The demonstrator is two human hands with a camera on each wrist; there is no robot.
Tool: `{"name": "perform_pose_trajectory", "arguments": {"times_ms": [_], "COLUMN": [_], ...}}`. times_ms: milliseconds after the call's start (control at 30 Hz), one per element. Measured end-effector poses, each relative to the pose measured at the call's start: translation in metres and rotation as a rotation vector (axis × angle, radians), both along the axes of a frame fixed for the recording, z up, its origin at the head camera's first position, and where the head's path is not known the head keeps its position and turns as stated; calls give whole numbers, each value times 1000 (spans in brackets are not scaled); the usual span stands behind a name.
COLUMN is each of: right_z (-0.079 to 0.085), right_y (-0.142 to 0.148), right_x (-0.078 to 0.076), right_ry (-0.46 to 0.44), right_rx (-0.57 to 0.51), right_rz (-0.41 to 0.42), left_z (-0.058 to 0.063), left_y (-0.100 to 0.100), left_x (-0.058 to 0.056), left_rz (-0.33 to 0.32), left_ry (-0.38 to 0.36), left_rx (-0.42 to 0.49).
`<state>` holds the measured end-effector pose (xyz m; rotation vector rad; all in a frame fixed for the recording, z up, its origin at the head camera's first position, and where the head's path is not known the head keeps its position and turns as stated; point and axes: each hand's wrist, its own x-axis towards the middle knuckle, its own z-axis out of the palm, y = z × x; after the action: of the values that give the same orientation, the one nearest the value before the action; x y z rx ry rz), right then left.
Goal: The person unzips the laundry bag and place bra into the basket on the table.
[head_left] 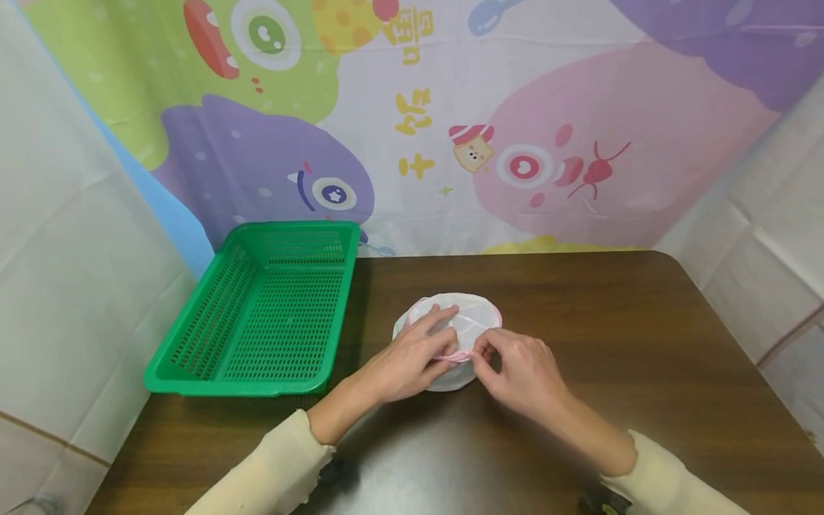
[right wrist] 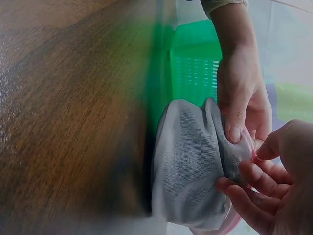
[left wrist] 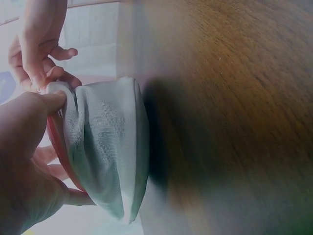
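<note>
A small round white mesh laundry bag with a pink zipper edge stands on the table between both hands. Its soft side wall is creased, and it looks grey in the wrist views. My left hand grips the near rim, with the thumb against the side and fingers spread over the top. Beside it, my right hand pinches the pink zipper at the near right of the rim. In the right wrist view, other right-hand fingers touch the mesh wall; the fingertips hide the zipper pull.
Left of the bag sits a green plastic basket with slotted walls and floor. The brown wooden table extends to the right and front. Behind it hangs a cartoon-printed cloth; white tiled walls flank the sides.
</note>
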<state>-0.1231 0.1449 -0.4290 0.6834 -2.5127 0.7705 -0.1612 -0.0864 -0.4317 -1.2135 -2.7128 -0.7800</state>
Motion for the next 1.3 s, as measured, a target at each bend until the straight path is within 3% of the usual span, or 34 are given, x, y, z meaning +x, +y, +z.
{"name": "perform_pose_trajectory", "arguments": {"times_ms": [567,933,1300], "right_z": [-1,-1,-1], "right_y": [0,0,-8], "right_x": [0,1,3], "right_ry": [-5,-8,-24], "right_rx": [-9,-11,-7], "right_rz": [6,-1,28], "left_z": [0,-1,2], "left_y": [-11,-16,-10], "left_x": [-3,-2,2], "left_rz": [-24,27,36], "left_ry": [59,-15,1], "left_rx": [30,47,38]}}
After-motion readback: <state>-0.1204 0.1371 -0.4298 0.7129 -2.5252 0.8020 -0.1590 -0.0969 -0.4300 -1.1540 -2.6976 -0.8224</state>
